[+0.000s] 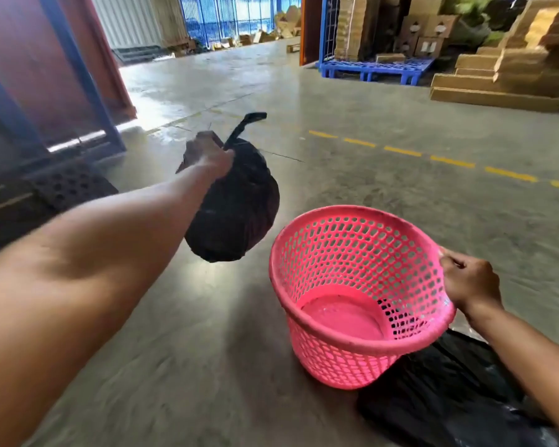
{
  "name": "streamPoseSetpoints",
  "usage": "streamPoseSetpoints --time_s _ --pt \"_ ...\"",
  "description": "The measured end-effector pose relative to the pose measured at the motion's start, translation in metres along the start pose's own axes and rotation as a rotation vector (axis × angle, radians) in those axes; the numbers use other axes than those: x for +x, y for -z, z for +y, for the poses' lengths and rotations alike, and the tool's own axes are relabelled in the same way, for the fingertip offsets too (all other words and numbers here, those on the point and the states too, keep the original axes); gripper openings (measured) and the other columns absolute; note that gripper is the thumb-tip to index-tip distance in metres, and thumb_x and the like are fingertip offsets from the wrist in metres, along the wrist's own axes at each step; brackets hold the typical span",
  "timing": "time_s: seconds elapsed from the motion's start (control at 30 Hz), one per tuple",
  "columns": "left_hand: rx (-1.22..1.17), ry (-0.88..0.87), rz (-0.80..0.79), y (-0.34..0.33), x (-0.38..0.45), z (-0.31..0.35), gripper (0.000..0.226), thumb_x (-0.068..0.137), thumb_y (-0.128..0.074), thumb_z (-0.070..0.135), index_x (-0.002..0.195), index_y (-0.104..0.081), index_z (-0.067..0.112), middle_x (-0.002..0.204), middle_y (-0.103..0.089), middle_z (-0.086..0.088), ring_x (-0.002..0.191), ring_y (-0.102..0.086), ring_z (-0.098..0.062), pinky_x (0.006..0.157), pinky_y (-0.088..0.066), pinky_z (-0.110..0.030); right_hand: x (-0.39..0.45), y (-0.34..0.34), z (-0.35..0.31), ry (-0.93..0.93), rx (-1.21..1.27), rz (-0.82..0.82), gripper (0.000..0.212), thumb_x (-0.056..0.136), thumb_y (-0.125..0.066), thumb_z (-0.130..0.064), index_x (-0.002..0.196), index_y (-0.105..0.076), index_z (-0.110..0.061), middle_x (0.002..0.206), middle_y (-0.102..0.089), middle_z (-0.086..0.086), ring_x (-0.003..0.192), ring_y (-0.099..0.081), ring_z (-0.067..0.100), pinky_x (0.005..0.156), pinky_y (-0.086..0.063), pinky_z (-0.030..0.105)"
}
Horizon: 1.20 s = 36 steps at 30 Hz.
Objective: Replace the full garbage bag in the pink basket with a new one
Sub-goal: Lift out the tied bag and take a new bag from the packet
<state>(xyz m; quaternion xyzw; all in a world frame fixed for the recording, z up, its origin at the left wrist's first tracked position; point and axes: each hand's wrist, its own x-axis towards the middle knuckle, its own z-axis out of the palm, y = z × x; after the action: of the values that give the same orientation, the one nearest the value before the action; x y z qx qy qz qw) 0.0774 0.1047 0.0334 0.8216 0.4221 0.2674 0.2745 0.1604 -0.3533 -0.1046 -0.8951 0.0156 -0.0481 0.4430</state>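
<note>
A full black garbage bag (236, 208), knotted at its top, hangs in the air left of centre. My left hand (207, 154) is shut on its neck with the arm stretched forward. To its right stands the pink basket (362, 346), a perforated plastic bin tilted toward me, with nothing inside it. My right hand (468, 277) grips the basket's right rim. A flat black plastic bag (446, 398) lies on the floor under and behind the basket, at the lower right.
Concrete floor (336, 124) with a dashed yellow line (449, 161) runs across the right. A blue frame and orange panel (78, 75) stand at the left. A blue pallet (375, 67) and stacked cardboard (513, 66) fill the far right.
</note>
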Motion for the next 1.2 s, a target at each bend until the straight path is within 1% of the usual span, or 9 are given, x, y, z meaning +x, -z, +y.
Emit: streamPoseSetpoints --time_s 0.23,0.43,0.53,0.6,0.7,0.83,0.93,1.1,1.2 --pt "0.125 0.207 -0.141 -0.067 -0.034 -0.101 0.022 0.075 -0.074 0.031 0.096 -0.071 0.027 0.104 -0.074 -0.012 0.102 -0.071 -0.033 0.086 -0.054 -0.035 0.002 -0.002 0.001 -0.01 0.004 0.016 0.039 0.092 -0.057 -0.038 0.123 -0.072 -0.021 0.128 -0.07 0.01 0.119 -0.065 0.033 0.094 -0.049 0.04" --pt "0.331 0.089 -0.285 -0.091 -0.058 -0.122 0.045 0.078 -0.075 0.05 0.112 -0.062 0.024 0.119 -0.069 -0.014 0.112 -0.066 -0.036 0.092 -0.053 -0.04 0.003 -0.005 0.0 0.034 0.019 0.029 0.036 0.091 -0.059 -0.037 0.117 -0.074 -0.017 0.123 -0.072 0.011 0.114 -0.068 0.032 0.091 -0.051 0.041" --pt "0.531 -0.013 -0.27 -0.08 -0.061 -0.099 0.087 0.067 -0.069 0.08 0.127 -0.047 0.02 0.124 -0.06 -0.015 0.118 -0.061 -0.039 0.092 -0.048 -0.045 0.005 -0.006 0.002 0.031 0.009 0.013 0.037 0.091 -0.058 -0.038 0.118 -0.074 -0.02 0.123 -0.073 0.009 0.114 -0.068 0.031 0.09 -0.051 0.039" --pt "0.495 -0.06 -0.255 -0.069 -0.062 -0.073 0.095 0.068 -0.065 0.083 0.135 -0.042 0.019 0.134 -0.05 -0.016 0.123 -0.057 -0.042 0.099 -0.045 -0.049 0.005 -0.005 0.0 0.029 0.014 -0.007 0.036 0.092 -0.057 -0.039 0.118 -0.074 -0.021 0.123 -0.073 0.007 0.113 -0.068 0.031 0.088 -0.051 0.038" --pt "0.318 -0.206 -0.231 -0.059 -0.069 -0.013 0.07 0.08 -0.066 0.07 0.129 -0.051 0.024 0.137 -0.052 -0.014 0.124 -0.057 -0.039 0.099 -0.046 -0.047 0.005 0.002 -0.003 -0.009 0.041 -0.087 0.033 0.092 -0.056 -0.04 0.11 -0.077 -0.022 0.113 -0.077 0.006 0.103 -0.071 0.029 0.085 -0.053 0.038" --pt "0.122 -0.538 -0.237 -0.054 -0.114 0.081 0.038 0.084 -0.067 0.058 0.109 -0.065 0.03 0.114 -0.07 -0.003 0.114 -0.062 -0.026 0.088 -0.046 -0.036 0.008 0.019 -0.01 -0.101 0.043 -0.207 0.043 0.093 -0.047 -0.051 0.074 -0.068 -0.019 0.069 -0.07 0.012 0.063 -0.067 0.031 0.06 -0.051 0.035" --pt "-0.002 -0.768 -0.319 -0.059 -0.176 0.135 0.033 0.082 -0.068 0.057 0.098 -0.07 0.028 0.09 -0.075 0.003 0.093 -0.069 -0.02 0.074 -0.045 -0.027 0.018 0.047 -0.011 -0.135 0.026 -0.341 0.032 0.097 -0.047 -0.047 0.098 -0.066 -0.02 0.071 -0.067 0.012 0.059 -0.067 0.031 0.047 -0.043 0.025" --pt "0.135 -0.938 -0.607 -0.101 -0.29 0.159 0.063 0.074 -0.063 0.074 0.114 -0.058 0.024 0.11 -0.072 -0.011 0.107 -0.067 -0.035 0.091 -0.054 -0.044 0.017 0.113 0.027 0.031 -0.481 -0.481 0.023 0.093 -0.061 -0.036 0.094 -0.072 -0.016 0.084 -0.074 0.01 0.075 -0.074 0.032 0.067 -0.055 0.031" --pt "0.377 -0.929 -0.623 -0.122 -0.324 0.139 0.092 0.072 -0.067 0.075 0.139 -0.04 0.02 0.135 -0.05 -0.017 0.112 -0.064 -0.043 0.08 -0.047 -0.038 -0.01 0.118 0.073 0.095 -0.755 -0.515 0.027 0.087 -0.066 -0.038 0.106 -0.075 -0.021 0.108 -0.077 0.006 0.104 -0.071 0.027 0.084 -0.05 0.028"
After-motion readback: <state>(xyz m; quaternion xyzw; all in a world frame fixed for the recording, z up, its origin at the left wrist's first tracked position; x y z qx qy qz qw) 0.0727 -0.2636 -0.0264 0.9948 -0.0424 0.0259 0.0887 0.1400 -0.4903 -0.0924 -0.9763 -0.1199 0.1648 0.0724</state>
